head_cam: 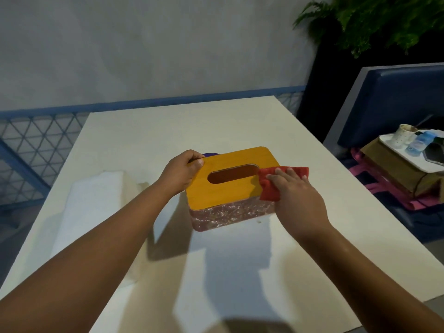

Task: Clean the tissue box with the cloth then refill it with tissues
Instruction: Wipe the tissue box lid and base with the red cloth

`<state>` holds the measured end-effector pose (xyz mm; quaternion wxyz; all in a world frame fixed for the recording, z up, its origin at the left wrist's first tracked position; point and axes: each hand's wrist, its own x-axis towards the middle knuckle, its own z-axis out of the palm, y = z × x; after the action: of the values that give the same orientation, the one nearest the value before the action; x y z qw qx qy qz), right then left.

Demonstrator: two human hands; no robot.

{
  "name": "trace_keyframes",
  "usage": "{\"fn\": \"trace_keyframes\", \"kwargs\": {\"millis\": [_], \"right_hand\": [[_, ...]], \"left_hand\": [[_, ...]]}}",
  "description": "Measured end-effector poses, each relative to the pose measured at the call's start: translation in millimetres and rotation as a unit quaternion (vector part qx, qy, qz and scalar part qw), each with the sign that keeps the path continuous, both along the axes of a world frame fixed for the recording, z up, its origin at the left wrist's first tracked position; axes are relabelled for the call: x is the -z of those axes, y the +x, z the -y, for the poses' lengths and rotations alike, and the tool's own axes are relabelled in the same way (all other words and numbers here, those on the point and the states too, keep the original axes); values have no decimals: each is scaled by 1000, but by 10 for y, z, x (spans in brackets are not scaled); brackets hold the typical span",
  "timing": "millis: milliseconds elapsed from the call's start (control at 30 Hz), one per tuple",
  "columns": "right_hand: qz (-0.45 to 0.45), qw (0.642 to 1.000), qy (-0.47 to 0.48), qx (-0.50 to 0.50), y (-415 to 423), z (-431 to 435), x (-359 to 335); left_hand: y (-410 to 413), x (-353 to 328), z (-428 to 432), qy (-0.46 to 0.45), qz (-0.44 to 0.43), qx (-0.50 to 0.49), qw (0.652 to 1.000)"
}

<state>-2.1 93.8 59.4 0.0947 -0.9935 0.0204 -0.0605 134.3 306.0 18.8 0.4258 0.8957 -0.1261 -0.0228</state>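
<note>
The tissue box (216, 195) stands mid-table, with a yellow wooden lid, an oval slot and speckled reddish sides. My left hand (180, 174) grips the lid's far-left corner, fingers curled over the edge. On the lid's right end lies a folded red cloth (271, 191), and my right hand (295, 191) presses it down with fingers spread flat. A white stack of tissues (96, 195) lies on the table to the left of the box. The slot looks dark inside.
The white table (240, 128) reaches back to a grey wall. A purple object (211, 154) peeks from behind the box. To the right stands a blue bench with a cardboard box, a tray (413, 162) and a cup (404, 134). A plant fills the top right corner.
</note>
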Motion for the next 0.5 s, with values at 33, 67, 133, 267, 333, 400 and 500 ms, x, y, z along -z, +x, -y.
{"fn": "trace_keyframes", "kwargs": {"millis": [33,67,133,267,333,400,500], "right_hand": [[5,1000,-1,4,26,9,14],[9,1000,-6,5,42,-13,35],[9,1000,-14,0,68,-158,53],[43,997,-29,-64,85,-528,94],[33,990,-35,-129,30,-719,117],[6,980,-45,-192,-47,-815,121],[-1,967,-66,-246,-84,-700,145]], "left_hand": [[-2,-1,8,2,-1,-5,1000],[-4,0,15,1,-3,-11,1000],[-10,1,28,-1,-6,-23,1000],[-24,-7,60,7,5,-40,999],[-25,-2,60,-5,4,-46,999],[-26,-5,53,-15,1,-51,999],[-35,-19,45,-17,-6,-45,999]]}}
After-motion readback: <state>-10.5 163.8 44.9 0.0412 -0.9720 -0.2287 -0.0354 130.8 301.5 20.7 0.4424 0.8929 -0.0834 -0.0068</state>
